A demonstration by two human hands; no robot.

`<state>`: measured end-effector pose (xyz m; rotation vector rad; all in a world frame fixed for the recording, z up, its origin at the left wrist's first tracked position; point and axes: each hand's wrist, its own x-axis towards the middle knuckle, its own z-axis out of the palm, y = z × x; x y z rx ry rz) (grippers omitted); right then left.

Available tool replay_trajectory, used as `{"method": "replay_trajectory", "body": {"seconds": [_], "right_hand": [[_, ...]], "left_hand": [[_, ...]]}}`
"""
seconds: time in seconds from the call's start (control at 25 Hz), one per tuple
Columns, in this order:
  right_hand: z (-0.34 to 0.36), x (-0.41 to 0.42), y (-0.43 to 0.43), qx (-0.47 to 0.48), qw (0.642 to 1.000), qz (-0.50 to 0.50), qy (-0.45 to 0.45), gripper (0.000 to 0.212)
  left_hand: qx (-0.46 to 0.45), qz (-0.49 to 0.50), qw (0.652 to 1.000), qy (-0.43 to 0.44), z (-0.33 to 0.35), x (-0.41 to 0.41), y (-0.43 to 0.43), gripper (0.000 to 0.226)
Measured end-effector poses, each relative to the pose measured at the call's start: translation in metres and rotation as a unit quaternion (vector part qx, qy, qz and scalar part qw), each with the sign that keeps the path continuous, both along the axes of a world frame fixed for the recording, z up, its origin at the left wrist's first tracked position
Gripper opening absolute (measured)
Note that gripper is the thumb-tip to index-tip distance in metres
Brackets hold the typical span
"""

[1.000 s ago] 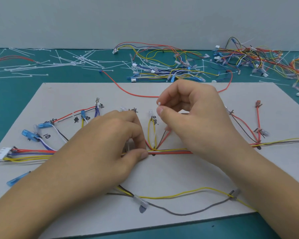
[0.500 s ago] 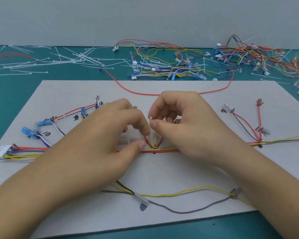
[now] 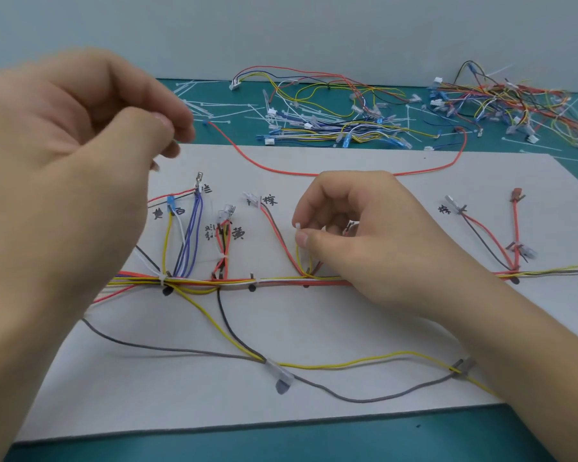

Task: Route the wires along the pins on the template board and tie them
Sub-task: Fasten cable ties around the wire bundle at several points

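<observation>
Pinching, with the right grip [image 3: 364,235], a small white connector [image 3: 297,226] between thumb and forefinger, the remaining fingers curled in, near the middle of the template board [image 3: 314,415]. Grasping in this way the top of a yellow wire [image 3: 297,258], looped down from the connector to the wire bundle [image 3: 241,280] just below. Holding the left grip [image 3: 80,145] raised over the board's left edge, blurred, fingers curled and thumb against forefinger; not managing to tell whether clenched on nothing or grasping something thin. Looking down on the bundle running along the board's middle from left edge to right edge, passing dark pins [image 3: 251,277] and cinched by a white tie [image 3: 162,279] toward the left. Seeing branches rising from it toward the far edge, ending in terminals beside handwritten labels. Seeing a grey wire [image 3: 364,400] sagging toward the board's near edge, and a red wire [image 3: 314,173] looping over the far edge onto the teal tabletop [image 3: 481,438]. Seeing spare harnesses [image 3: 347,121] heaped along the tabletop's far edge, with loose cable ties [image 3: 221,105] toward its far left corner.
</observation>
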<state>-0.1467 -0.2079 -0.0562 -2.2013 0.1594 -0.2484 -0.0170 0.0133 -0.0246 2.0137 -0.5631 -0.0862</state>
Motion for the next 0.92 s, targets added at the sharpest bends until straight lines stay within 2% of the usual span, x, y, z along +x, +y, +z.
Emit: {"method": "replay_trajectory", "body": {"seconds": [0.08,0.12,0.16,0.2,0.24,0.32,0.44,0.64,0.92], "right_hand": [[0.000,0.000,-0.001,-0.007,1.000,-0.002,0.003,0.013],[0.000,0.001,-0.001,-0.011,1.000,-0.004,0.004,0.013],[-0.001,0.000,-0.002,-0.016,1.000,-0.007,0.006,0.013],[-0.001,0.000,-0.003,-0.022,1.000,-0.010,0.007,0.013],[-0.001,0.000,-0.004,-0.027,1.000,-0.013,0.010,0.013],[-0.001,0.001,-0.004,-0.028,0.999,-0.015,0.012,0.013],[-0.001,0.002,-0.004,-0.023,1.000,-0.011,0.008,0.011],[0.000,0.001,-0.003,-0.029,0.999,-0.013,0.009,0.015],[0.001,0.001,-0.002,-0.011,1.000,-0.003,0.007,0.014]], "left_hand": [[0.027,0.010,1.000,0.008,-0.001,-0.003,0.000,0.072],[0.034,-0.017,0.998,-0.049,-0.001,-0.014,-0.004,0.063],[-0.010,-0.054,0.993,-0.104,-0.001,-0.023,-0.009,0.044],[-0.049,-0.077,0.989,-0.119,0.002,-0.033,-0.022,0.025],[-0.061,-0.124,0.978,-0.154,0.000,-0.045,-0.025,0.015],[-0.020,-0.225,0.955,-0.190,-0.007,-0.053,-0.027,0.010],[0.067,-0.297,0.936,-0.175,-0.013,-0.053,-0.034,0.010],[0.150,-0.365,0.902,-0.177,-0.023,-0.053,-0.035,0.013],[0.158,-0.322,0.918,-0.172,-0.025,-0.050,-0.032,0.042]]}}
